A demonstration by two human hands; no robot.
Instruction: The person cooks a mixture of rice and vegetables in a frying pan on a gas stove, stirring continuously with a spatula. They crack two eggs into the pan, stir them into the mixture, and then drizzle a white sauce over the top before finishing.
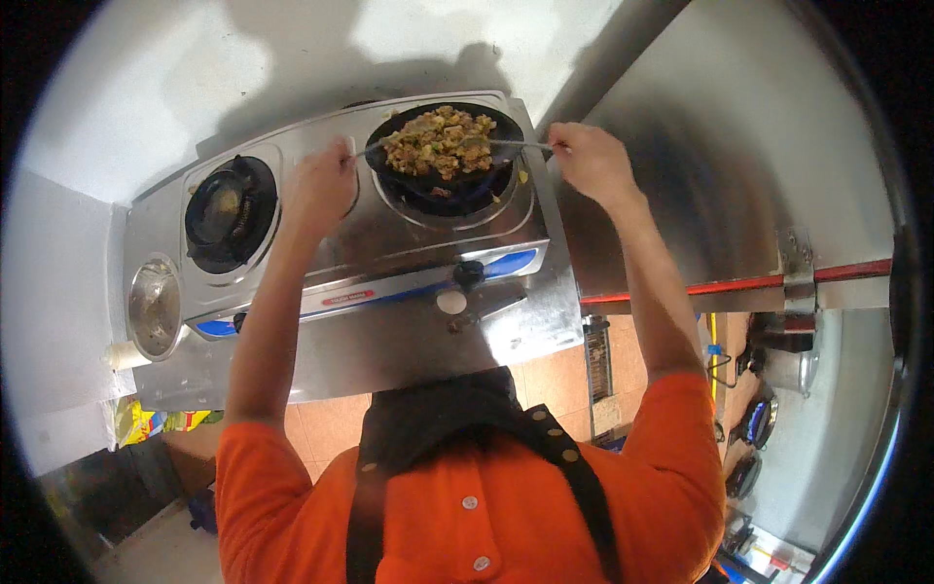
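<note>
A dark oval pan [379, 162] sits over the right burner [438, 204] of a steel two-burner gas stove [328, 248]. Chopped, browned food [438, 142] with green bits is heaped in it. My right hand [595, 160] grips the handle of a thin metal utensil [525, 145], which reaches into the food from the right. From the left, my left hand [321, 182] holds another slim metal utensil [371, 148] whose far end meets the food. The heads of both utensils are hard to make out among the pieces. Small scraps lie around the burner.
The left burner [232, 212] carries no pan. A metal bowl [155, 310] stands at the counter's left end. A stove knob [468, 273] and a round white object [451, 301] are in front. Sheet metal [686, 182] with a red strip [700, 288] bounds the right side.
</note>
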